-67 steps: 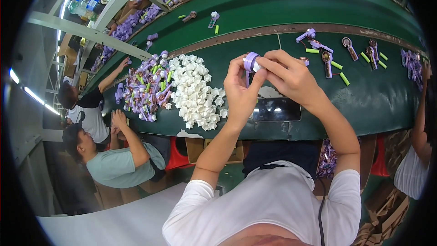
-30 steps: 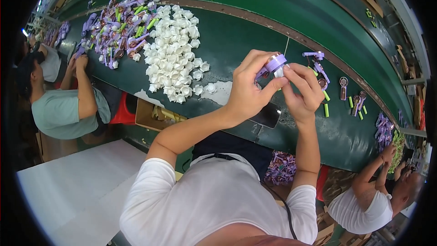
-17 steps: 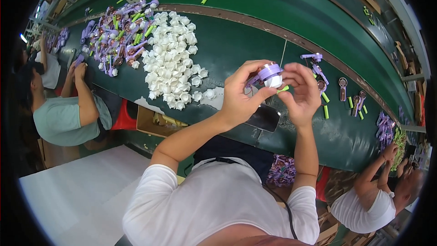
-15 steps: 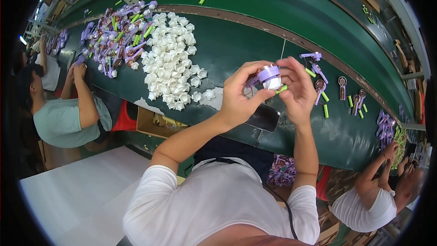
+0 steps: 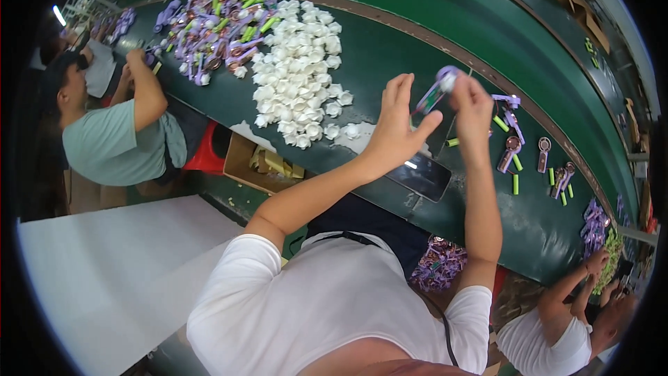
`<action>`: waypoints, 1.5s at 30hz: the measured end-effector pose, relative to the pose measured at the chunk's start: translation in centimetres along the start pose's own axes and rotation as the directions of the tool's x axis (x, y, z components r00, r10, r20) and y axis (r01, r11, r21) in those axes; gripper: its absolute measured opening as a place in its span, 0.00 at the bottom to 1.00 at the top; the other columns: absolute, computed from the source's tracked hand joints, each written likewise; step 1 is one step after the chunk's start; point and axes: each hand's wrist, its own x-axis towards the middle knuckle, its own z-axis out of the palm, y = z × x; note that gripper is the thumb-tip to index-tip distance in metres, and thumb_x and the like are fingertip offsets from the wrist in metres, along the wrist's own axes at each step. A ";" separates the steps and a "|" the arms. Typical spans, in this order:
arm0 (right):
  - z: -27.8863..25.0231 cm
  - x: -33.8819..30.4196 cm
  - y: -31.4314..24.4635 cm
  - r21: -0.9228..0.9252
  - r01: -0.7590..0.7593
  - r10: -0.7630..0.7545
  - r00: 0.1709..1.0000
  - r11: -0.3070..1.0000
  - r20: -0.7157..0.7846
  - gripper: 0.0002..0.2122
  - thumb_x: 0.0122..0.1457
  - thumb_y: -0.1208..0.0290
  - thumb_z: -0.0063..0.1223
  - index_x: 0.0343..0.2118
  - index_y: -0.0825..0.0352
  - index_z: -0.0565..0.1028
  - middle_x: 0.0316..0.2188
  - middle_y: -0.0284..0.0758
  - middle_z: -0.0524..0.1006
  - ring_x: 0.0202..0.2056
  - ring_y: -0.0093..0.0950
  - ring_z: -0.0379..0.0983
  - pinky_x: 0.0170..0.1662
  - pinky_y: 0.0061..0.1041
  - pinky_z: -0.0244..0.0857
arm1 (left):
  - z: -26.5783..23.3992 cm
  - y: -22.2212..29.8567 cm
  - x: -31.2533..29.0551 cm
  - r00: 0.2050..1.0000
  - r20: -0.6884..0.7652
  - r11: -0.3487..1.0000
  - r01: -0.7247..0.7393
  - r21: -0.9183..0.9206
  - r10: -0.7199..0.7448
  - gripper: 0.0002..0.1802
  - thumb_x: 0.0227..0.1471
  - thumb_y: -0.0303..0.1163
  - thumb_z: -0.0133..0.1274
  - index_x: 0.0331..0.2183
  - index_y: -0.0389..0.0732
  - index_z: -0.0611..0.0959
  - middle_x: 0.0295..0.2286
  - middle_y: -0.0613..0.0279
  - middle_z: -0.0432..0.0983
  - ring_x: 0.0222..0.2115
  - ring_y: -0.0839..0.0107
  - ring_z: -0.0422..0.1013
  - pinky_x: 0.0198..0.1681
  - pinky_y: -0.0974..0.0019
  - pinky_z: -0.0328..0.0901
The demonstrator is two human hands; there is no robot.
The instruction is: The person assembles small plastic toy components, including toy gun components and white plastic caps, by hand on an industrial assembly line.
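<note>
My right hand point(image 5: 472, 108) is closed on a purple mini handheld fan point(image 5: 430, 99) with a white piece at its round head; the fan is smeared by motion. My left hand point(image 5: 395, 125) is open beside it, thumb and fingers spread, with nothing visible in them. A heap of white flower-shaped caps point(image 5: 296, 73) lies on the green bench to the left of my left hand. A green battery cell point(image 5: 453, 142) sits just below the fan, between my wrists. Right of my right hand lie several purple fan bodies point(image 5: 510, 153) and green cells point(image 5: 515, 184).
A black phone point(image 5: 426, 178) lies near the bench's front edge. Beyond the white caps is a pile of purple fans and cells point(image 5: 216, 24). An open cardboard box point(image 5: 250, 163) stands below the bench. Co-workers sit at left point(image 5: 115, 132) and right point(image 5: 557, 324).
The fan has left my left hand and is now in my right hand, raised and turned. My left hand has opened. The whole view has shifted, moving the bench things rightward.
</note>
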 end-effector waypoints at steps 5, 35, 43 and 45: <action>-2.1 9.5 5.0 -0.105 0.072 -0.099 0.952 0.992 -0.289 0.18 0.62 0.67 0.56 0.49 0.75 0.73 0.45 0.39 0.75 0.42 0.21 0.73 0.47 0.21 0.66 | -1.0 -1.6 -5.0 0.989 0.066 0.985 -0.138 0.106 0.132 0.26 0.50 0.32 0.60 0.49 0.30 0.73 0.50 0.45 0.66 0.48 0.49 0.66 0.52 0.56 0.63; 4.5 -3.7 5.5 -0.799 0.383 -0.068 0.914 0.463 0.399 0.18 0.46 0.64 0.65 0.37 0.71 0.76 0.35 0.46 0.78 0.38 0.41 0.78 0.39 0.38 0.73 | 9.5 -0.5 11.8 0.666 0.633 0.871 -0.491 -0.027 0.395 0.14 0.47 0.34 0.62 0.34 0.33 0.84 0.30 0.52 0.80 0.29 0.63 0.77 0.32 0.64 0.70; 5.2 -3.6 10.4 -0.681 0.486 -0.425 0.863 0.548 0.274 0.14 0.47 0.76 0.51 0.39 0.73 0.75 0.36 0.49 0.77 0.38 0.45 0.76 0.38 0.39 0.73 | 16.3 -3.6 10.5 0.266 0.936 0.681 -0.732 0.039 0.232 0.28 0.38 0.35 0.68 0.43 0.35 0.80 0.40 0.46 0.77 0.42 0.47 0.73 0.46 0.54 0.68; 4.9 -3.6 9.3 -0.733 0.475 -0.316 0.878 0.487 0.359 0.15 0.46 0.77 0.51 0.39 0.74 0.75 0.35 0.50 0.77 0.37 0.45 0.76 0.37 0.39 0.73 | 15.4 -3.9 11.7 0.358 0.913 0.803 -0.593 0.061 0.195 0.28 0.39 0.31 0.67 0.45 0.34 0.79 0.39 0.47 0.77 0.37 0.55 0.76 0.43 0.59 0.70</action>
